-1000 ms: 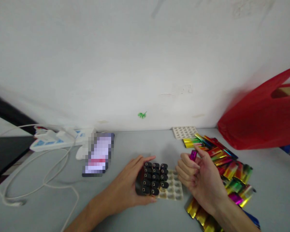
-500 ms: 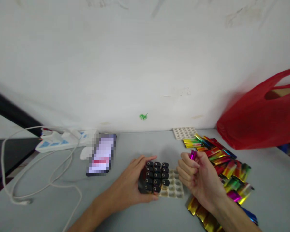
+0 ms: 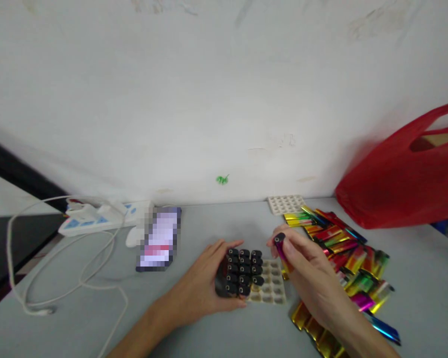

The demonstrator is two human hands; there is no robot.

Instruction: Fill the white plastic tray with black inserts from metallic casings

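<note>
My left hand curves round a block of upright lighters, thumb at the near side and fingers at the far side. Their black ends, each with a small ring, face up. They stand in the left part of a pale tray with rows of hollows; bare hollows show at its right. Right of the tray and above it, my right hand pinches a shiny purple lighter, tilted with its black ringed end upward. Its lower end is partly hidden by the fingers.
Many metallic coloured lighters lie heaped on the right. Behind them are another pale tray and a red bag. At left lie a phone, a power strip and a loose white cable. A wall rises behind.
My right hand has turned over and opened out from its curled pose, so the purple lighter's black end now shows at the top, slightly further left. My left hand stays round the block.
</note>
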